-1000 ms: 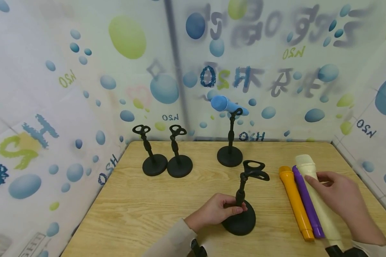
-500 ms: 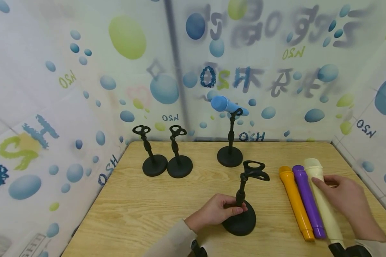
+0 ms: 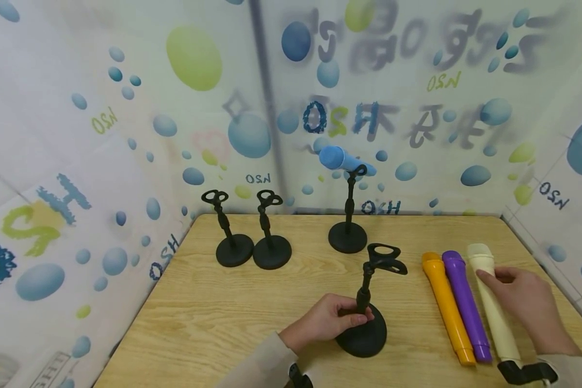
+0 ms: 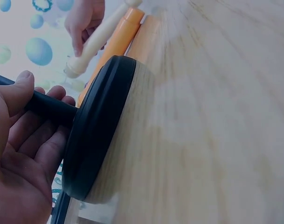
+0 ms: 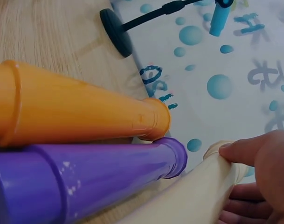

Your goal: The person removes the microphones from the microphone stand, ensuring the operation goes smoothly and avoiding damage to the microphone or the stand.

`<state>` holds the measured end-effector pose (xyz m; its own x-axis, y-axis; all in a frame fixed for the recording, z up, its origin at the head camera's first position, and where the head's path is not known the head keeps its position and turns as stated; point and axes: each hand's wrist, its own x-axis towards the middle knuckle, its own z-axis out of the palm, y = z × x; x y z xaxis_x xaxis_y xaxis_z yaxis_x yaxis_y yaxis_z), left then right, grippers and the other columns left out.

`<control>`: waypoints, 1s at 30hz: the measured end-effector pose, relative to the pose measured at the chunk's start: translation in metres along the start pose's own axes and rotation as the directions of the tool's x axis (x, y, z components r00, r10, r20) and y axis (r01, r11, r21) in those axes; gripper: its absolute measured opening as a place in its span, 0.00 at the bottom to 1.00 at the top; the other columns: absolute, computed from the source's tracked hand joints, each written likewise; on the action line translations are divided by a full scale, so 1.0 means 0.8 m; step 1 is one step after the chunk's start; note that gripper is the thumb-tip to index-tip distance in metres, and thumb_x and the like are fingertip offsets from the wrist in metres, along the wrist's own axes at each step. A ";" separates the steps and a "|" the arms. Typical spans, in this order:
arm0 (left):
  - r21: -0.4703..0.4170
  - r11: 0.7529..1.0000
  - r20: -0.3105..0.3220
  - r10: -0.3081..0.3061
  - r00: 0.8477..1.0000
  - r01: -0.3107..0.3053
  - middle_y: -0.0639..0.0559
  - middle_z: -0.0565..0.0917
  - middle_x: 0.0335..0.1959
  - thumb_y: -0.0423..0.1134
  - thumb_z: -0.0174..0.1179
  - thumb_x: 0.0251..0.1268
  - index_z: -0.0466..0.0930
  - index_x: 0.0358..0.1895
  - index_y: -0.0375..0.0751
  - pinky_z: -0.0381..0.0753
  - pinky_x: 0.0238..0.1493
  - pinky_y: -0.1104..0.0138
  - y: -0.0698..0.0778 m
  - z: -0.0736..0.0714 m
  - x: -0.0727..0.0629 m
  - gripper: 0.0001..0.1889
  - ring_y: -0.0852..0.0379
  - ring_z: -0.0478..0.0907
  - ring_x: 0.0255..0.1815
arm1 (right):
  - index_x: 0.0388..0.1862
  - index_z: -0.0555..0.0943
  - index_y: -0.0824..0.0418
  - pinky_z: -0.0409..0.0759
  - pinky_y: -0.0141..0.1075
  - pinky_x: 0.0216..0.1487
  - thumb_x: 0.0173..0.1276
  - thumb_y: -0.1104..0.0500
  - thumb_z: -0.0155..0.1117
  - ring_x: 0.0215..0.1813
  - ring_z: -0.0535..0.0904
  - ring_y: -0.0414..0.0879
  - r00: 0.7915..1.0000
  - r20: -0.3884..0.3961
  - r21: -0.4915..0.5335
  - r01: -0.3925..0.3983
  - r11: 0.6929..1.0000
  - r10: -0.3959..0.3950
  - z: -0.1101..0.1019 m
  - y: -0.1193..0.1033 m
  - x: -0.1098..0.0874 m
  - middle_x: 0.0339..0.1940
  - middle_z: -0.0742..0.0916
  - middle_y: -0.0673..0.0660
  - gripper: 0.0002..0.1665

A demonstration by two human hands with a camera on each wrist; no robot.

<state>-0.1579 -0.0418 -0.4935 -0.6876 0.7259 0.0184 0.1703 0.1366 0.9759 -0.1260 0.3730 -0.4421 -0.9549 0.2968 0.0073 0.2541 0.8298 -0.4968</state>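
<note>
My left hand (image 3: 327,318) holds a black microphone stand (image 3: 364,296) low on its pole, just above the round base. In the left wrist view the thumb and fingers curl about that pole (image 4: 51,106), and the base's edge is near the wooden surface. At the right, my right hand (image 3: 528,302) pinches a cream microphone (image 3: 492,302) just below its head, thumb on the near side. A purple microphone (image 3: 467,307) and an orange microphone (image 3: 448,307) lie side by side to its left. A gap separates the cream one from the purple one.
At the back, a blue microphone (image 3: 337,157) sits tilted in the clip of another black stand (image 3: 347,237). Two more stands, one left (image 3: 234,250) and one right (image 3: 271,252), stand bare at the back left. Printed sheeting (image 3: 397,97) walls the wooden table (image 3: 199,318).
My right hand has shifted the cream microphone to the right and slightly nearer, off the purple one, which now shows fully. My left hand and its stand have stayed put.
</note>
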 end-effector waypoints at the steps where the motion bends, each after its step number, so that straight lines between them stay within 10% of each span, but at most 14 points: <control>1: -0.001 1.000 -0.001 0.001 1.000 -0.001 0.38 0.92 0.55 0.35 0.64 0.80 0.90 0.55 0.33 0.82 0.63 0.75 0.000 0.000 0.000 0.11 0.69 0.88 0.58 | 0.62 0.79 0.81 0.80 0.57 0.45 0.82 0.33 0.57 0.49 0.82 0.72 1.000 0.005 -0.001 -0.001 1.000 0.001 0.000 0.002 0.002 0.56 0.86 0.81 0.47; 16: -0.007 1.000 -0.003 -0.020 1.000 0.020 0.41 0.93 0.55 0.36 0.64 0.80 0.90 0.55 0.35 0.82 0.63 0.76 0.001 0.001 -0.001 0.11 0.68 0.88 0.58 | 0.66 0.75 0.83 0.73 0.37 0.34 0.84 0.32 0.53 0.39 0.79 0.57 0.991 0.125 -0.023 -0.038 0.999 0.041 0.012 0.017 0.017 0.56 0.84 0.82 0.50; 30: -0.002 1.000 -0.006 -0.027 1.000 0.027 0.43 0.93 0.54 0.36 0.64 0.80 0.91 0.54 0.36 0.82 0.63 0.75 0.005 0.001 -0.002 0.10 0.68 0.88 0.58 | 0.63 0.76 0.85 0.73 0.37 0.32 0.83 0.32 0.52 0.37 0.80 0.56 0.984 0.166 -0.030 -0.052 0.998 0.057 0.024 0.025 0.022 0.50 0.86 0.81 0.51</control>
<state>-0.1554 -0.0420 -0.4902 -0.6958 0.7182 -0.0068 0.1501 0.1547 0.9765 -0.1404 0.3859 -0.4687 -0.9512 0.2607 -0.1650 0.3082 0.8269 -0.4703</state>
